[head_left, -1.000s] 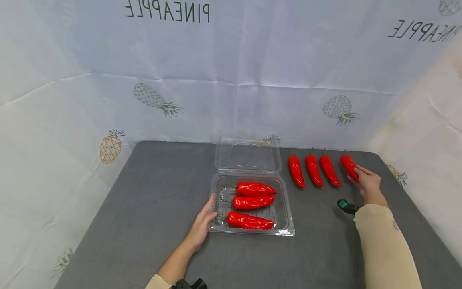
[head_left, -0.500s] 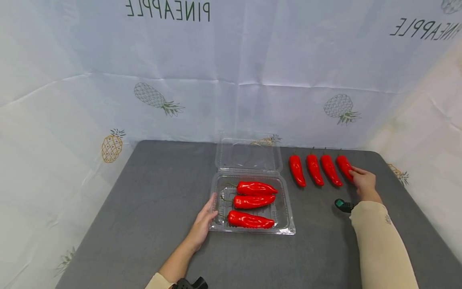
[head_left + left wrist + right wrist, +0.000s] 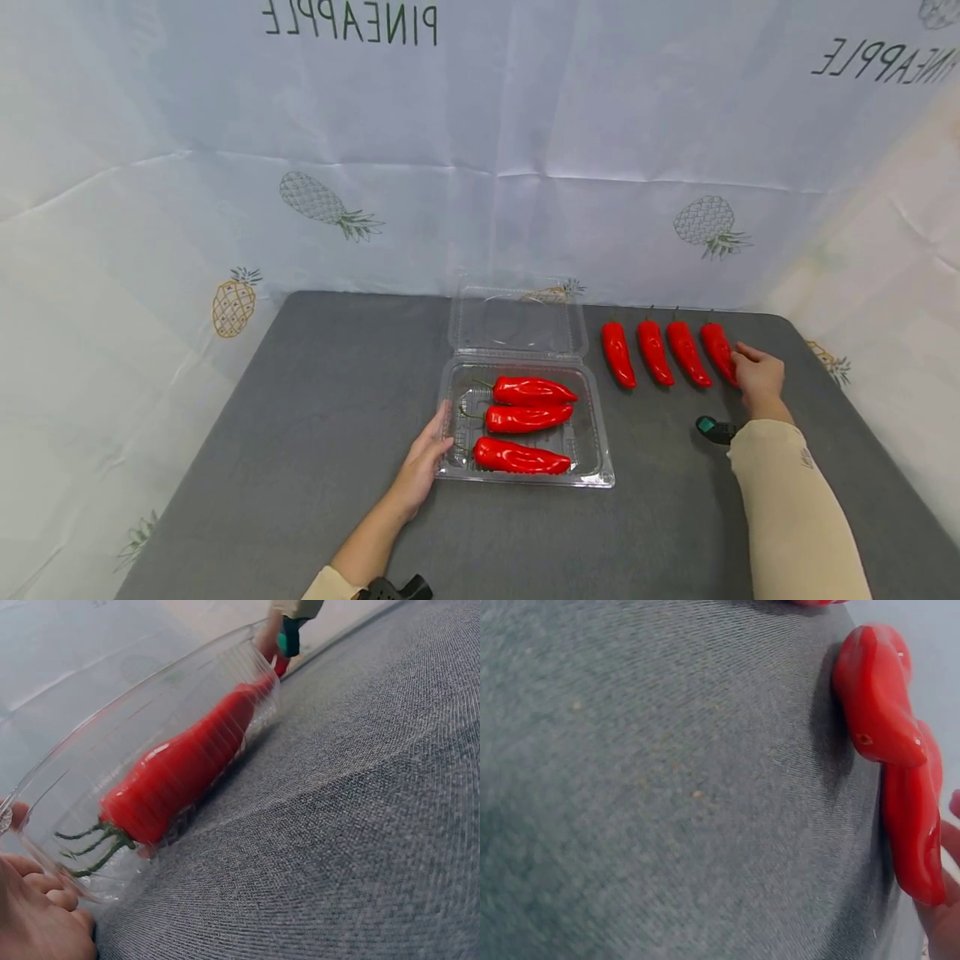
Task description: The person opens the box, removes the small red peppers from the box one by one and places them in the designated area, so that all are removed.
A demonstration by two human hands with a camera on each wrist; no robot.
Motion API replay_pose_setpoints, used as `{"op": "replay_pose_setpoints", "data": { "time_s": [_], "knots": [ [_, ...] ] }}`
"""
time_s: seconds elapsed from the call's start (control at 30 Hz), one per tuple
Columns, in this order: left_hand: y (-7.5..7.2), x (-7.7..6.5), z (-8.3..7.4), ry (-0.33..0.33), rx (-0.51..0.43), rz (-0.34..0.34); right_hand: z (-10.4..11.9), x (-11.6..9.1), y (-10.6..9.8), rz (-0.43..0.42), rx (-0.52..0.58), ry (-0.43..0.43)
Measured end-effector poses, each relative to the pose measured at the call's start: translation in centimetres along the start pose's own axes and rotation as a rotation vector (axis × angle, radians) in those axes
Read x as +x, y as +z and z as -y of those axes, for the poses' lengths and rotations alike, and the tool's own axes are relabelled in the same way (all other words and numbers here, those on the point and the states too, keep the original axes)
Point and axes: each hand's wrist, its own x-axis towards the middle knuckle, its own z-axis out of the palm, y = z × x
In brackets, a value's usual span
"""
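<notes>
In the head view, a hinged clear plastic container (image 3: pixel 600 433) stands mid-table with its lid (image 3: pixel 517 325) folded back. Inside lie three red peppers (image 3: pixel 528 418), stems to the left. My left hand (image 3: pixel 420 462) holds the container's left side, thumb at the rim; the left wrist view shows curled fingers (image 3: pixel 49 889) against the clear wall. At the far right, a row of red peppers lies on the table, tips toward me. My right hand (image 3: pixel 761 379) is beside the rightmost pepper (image 3: pixel 718 350), fingertips at its right edge. The right wrist view shows a pepper (image 3: pixel 915 825) in front of relaxed fingers (image 3: pixel 949 840).
Three more red peppers (image 3: pixel 652 354) lie in the row between the container and the rightmost one. The grey table (image 3: pixel 337 400) ends at a white cloth (image 3: pixel 465 225) printed with pineapples, which hangs behind and at both sides.
My right hand has brought the rightmost pepper left into line with the row, then eased slightly right, its fingers loosening. My left hand and the container have stayed in place.
</notes>
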Motion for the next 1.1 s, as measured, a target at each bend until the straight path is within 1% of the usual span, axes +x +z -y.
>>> {"op": "replay_pose_setpoints", "data": {
  "time_s": [0.07,0.2,0.37,0.47,0.6,0.67,0.77,0.9,1.1],
  "knots": [
    [0.0,-0.1,0.0,-0.001,0.003,-0.001,0.2,-0.3,-0.2,-0.016,-0.021,-0.045],
    [0.0,-0.2,0.1,0.007,0.005,-0.009,0.5,-0.7,-0.5,-0.036,-0.102,-0.149],
    [-0.2,-0.2,0.1,0.0,0.006,-0.021,1.2,-1.1,-0.7,0.004,-0.124,-0.24],
    [-0.2,-0.1,0.1,-0.006,0.008,-0.02,1.9,-1.4,-0.6,0.027,-0.128,-0.289],
    [-0.2,-0.1,0.1,-0.003,0.002,-0.009,3.2,-2.2,-0.4,0.061,-0.12,-0.344],
    [-0.2,-0.1,0.2,-0.005,0.006,-0.006,3.9,-2.9,-0.2,0.083,-0.123,-0.389],
    [-0.2,0.0,0.2,-0.005,0.006,-0.004,4.9,-3.8,0.2,0.127,-0.135,-0.459],
    [-0.1,0.0,0.3,-0.002,-0.004,-0.001,6.3,-5.2,0.5,0.203,-0.175,-0.528],
    [-0.1,0.1,0.2,0.007,-0.01,0.011,8.1,-8.1,1.1,0.385,-0.224,-0.632]
  ]
}}
